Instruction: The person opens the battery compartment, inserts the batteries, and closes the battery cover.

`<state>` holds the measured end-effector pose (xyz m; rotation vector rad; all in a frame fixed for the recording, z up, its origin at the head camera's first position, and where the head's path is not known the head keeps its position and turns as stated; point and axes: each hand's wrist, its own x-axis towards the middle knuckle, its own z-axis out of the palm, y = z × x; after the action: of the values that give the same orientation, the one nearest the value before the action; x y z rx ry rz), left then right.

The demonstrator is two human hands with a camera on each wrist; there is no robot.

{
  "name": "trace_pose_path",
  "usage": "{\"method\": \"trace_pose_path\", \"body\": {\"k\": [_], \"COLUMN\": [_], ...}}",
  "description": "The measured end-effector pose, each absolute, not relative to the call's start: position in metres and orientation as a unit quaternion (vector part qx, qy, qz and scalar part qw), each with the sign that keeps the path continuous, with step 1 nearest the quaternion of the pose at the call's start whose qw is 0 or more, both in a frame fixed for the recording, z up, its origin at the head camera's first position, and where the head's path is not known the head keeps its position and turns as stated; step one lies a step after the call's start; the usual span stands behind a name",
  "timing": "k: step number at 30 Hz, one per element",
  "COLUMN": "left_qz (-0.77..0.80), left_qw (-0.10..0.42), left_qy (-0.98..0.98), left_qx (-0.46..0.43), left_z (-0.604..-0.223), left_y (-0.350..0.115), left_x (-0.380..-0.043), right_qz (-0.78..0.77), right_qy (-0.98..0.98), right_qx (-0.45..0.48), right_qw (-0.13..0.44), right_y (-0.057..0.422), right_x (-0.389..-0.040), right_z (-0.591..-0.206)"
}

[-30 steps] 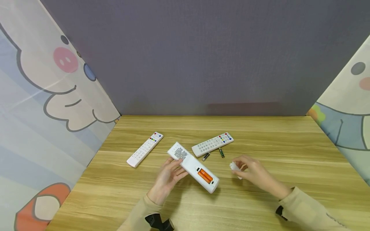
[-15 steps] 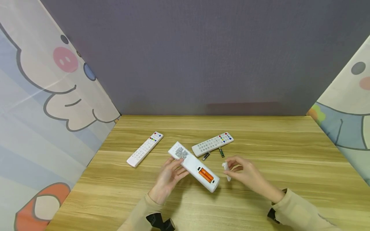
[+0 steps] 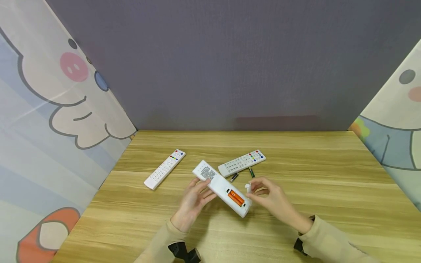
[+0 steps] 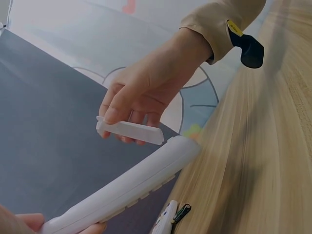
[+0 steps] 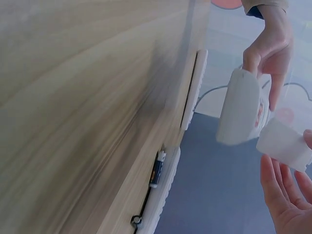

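Observation:
My left hand [image 3: 190, 204] grips a white remote control [image 3: 218, 186] near its far end, back side up and raised above the table. Two orange batteries [image 3: 236, 198] lie side by side in its uncovered battery compartment. Between thumb and fingers, my right hand [image 3: 269, 199] pinches a small white battery cover [image 3: 248, 187], right beside the compartment end of the remote. In the left wrist view the cover [image 4: 131, 131] is held just over the remote's end [image 4: 178, 148]. The right wrist view shows the cover [image 5: 282, 144] close to the remote [image 5: 239, 109].
A second white remote [image 3: 241, 163] lies face up behind the held one, with a dark battery [image 3: 234, 178] and a green battery [image 3: 251, 172] in front of it. Another face-up remote [image 3: 165, 169] lies to the left on the wooden table [image 3: 312, 157]. A grey panel [image 3: 210, 65] stands behind.
My right hand has moved left with the battery cover, bringing it up to the compartment end of the remote. The left hand and its remote have shifted only slightly.

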<state>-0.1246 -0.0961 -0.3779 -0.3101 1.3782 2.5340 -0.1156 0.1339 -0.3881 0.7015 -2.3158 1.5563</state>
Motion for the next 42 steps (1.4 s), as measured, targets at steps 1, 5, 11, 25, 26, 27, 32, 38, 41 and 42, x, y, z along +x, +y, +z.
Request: {"method": "trace_pose_path", "body": {"k": [1, 5, 11, 25, 26, 27, 32, 38, 41, 42], "left_qz": [0.868, 0.868, 0.87, 0.873, 0.872, 0.872, 0.873, 0.878, 0.879, 0.878], "left_qw": [0.119, 0.115, 0.113, 0.109, 0.109, 0.109, 0.112, 0.11, 0.109, 0.109], "left_qy": [0.47, 0.47, 0.468, 0.46, 0.461, 0.46, 0.458, 0.452, 0.451, 0.453], "left_qx": [-0.108, -0.106, -0.11, -0.121, -0.121, -0.122, -0.121, -0.115, -0.112, -0.11], "left_z": [-0.378, -0.377, -0.377, -0.377, -0.377, -0.377, -0.377, -0.377, -0.377, -0.377], "left_y": [-0.096, -0.095, -0.094, -0.092, -0.092, -0.092, -0.091, -0.091, -0.091, -0.091], "left_x": [-0.125, -0.125, -0.124, -0.125, -0.125, -0.125, -0.124, -0.125, -0.124, -0.124], "right_qz": [0.54, 0.551, 0.55, 0.526, 0.52, 0.515, 0.481, 0.448, 0.441, 0.439], "right_qy": [-0.795, -0.785, -0.785, -0.781, -0.78, -0.779, -0.776, -0.765, -0.761, -0.762], "right_qx": [0.244, 0.254, 0.256, 0.29, 0.298, 0.305, 0.338, 0.375, 0.386, 0.387], "right_qw": [0.131, 0.127, 0.125, 0.17, 0.179, 0.187, 0.229, 0.27, 0.276, 0.277], "right_y": [0.133, 0.129, 0.125, 0.117, 0.117, 0.117, 0.115, 0.114, 0.113, 0.113], "right_x": [-0.116, -0.115, -0.115, -0.118, -0.118, -0.119, -0.121, -0.123, -0.124, -0.124], "right_z": [-0.388, -0.389, -0.39, -0.397, -0.398, -0.399, -0.402, -0.399, -0.399, -0.399]}}
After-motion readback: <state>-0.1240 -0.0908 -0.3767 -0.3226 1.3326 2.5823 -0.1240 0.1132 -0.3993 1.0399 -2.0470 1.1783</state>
